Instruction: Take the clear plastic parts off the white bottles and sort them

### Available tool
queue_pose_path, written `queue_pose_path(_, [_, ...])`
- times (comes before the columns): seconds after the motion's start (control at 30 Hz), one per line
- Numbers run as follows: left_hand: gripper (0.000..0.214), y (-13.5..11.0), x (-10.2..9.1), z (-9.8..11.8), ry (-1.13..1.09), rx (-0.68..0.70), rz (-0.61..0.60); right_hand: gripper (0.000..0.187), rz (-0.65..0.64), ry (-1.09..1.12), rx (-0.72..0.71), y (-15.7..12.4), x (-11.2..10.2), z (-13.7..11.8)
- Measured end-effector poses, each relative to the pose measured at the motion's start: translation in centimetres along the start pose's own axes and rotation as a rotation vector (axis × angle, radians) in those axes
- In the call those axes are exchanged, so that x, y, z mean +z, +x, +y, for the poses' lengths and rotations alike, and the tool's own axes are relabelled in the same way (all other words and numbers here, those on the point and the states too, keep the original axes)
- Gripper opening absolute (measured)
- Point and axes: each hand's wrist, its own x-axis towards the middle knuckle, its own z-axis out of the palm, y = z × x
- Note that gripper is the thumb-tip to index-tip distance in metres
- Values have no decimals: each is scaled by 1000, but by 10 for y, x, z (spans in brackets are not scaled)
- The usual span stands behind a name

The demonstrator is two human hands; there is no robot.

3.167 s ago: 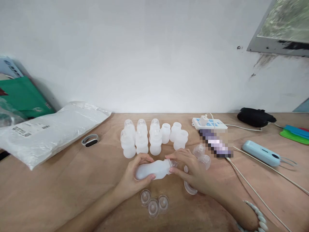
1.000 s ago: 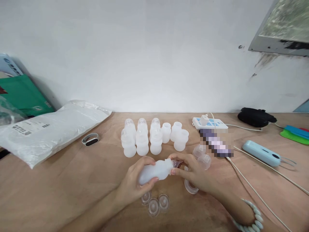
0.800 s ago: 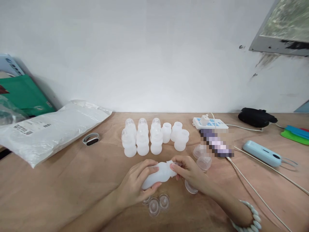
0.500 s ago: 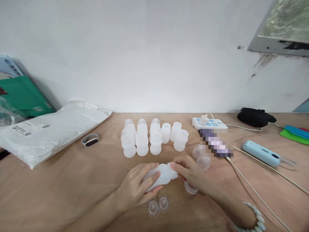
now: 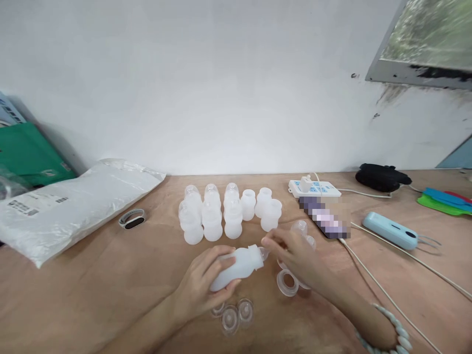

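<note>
A white, translucent baby bottle [image 5: 238,268] lies tilted in my left hand [image 5: 201,275], its neck pointing right. From the mouth of that bottle sticks a clear bottle nipple [image 5: 263,253]. My right hand [image 5: 289,250] pinches the nipple's tip between its fingertips. Several loose clear nipples [image 5: 230,319] rest on the table in front of the bottle. Below my right hand lies a clear collar ring [image 5: 287,282], with more clear parts partly hidden behind the wrist. Clear domed caps [image 5: 299,227] stand just beyond that hand.
Several bottles with clear caps [image 5: 213,219] stand in rows beyond my hands, beside three uncapped bottles [image 5: 271,216]. At right are a power strip [image 5: 315,188], a phone [image 5: 324,219], cables and a light blue device [image 5: 390,231]. A white plastic parcel [image 5: 81,196] and wristband [image 5: 132,220] lie left.
My right fingers have shifted from the bottle's neck out to the nipple's tip, which now shows. The collar ring has come into fuller sight. The whole view has shifted slightly.
</note>
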Motion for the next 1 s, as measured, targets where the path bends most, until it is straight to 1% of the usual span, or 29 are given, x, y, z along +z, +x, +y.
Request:
queue_pose_path(0.1, [25,-1,1,0,-162,-199,29,32,425,-485,-73,8,-26,9])
queue_pose_path(0.13, [25,0,1,0,-201,-258,39,27,504,-637,-70,11,-33,14])
queue_pose_path(0.17, [25,0,2,0,-234,-309,47,25,518,-760,-36,14,-39,20])
queue_pose_path(0.2, [26,1,2,0,-262,-349,52,24,488,-845,18,17,-44,26])
queue_pose_path(0.23, [26,1,2,0,-282,-379,58,23,430,-891,67,19,-46,31])
queue_pose_path(0.3, [26,2,2,-1,-305,-413,72,14,319,-905,137,21,-49,40])
queue_pose_path(0.33, [26,2,2,-1,-313,-421,77,12,289,-893,147,21,-49,42])
queue_pose_path(0.43, [26,2,3,-2,-334,-433,71,14,296,-874,162,19,-55,39])
queue_pose_path(0.47, [26,1,3,-2,-342,-437,66,14,338,-868,168,17,-58,36])
queue_pose_path(0.53, [27,1,3,-3,-360,-444,64,17,495,-777,133,13,-63,28])
queue_pose_path(0.57, [27,1,3,-3,-369,-445,67,19,573,-674,80,12,-64,24])
queue_pose_path(0.6, [27,1,3,-3,-377,-445,70,21,612,-537,7,10,-63,19])
queue_pose_path(0.63, [27,1,3,-3,-384,-443,71,23,595,-378,-78,8,-60,16])
queue_pose_path(0.67, [27,1,3,-3,-389,-440,70,24,520,-225,-157,6,-55,12])
queue_pose_path(0.7, [27,1,3,-3,-393,-436,68,25,398,-101,-218,5,-49,9])
queue_pose_path(0.77, [28,2,3,-3,-404,-417,62,24,160,67,-285,3,-33,5])
queue_pose_path(0.8, [28,2,3,-3,-411,-401,60,24,83,123,-303,2,-25,4])
queue_pose_path(0.87, [29,1,3,-4,-419,-363,60,23,18,205,-322,1,-12,4])
queue_pose_path(1.0, [30,-4,4,-6,-393,-289,83,26,5,335,-316,2,5,7])
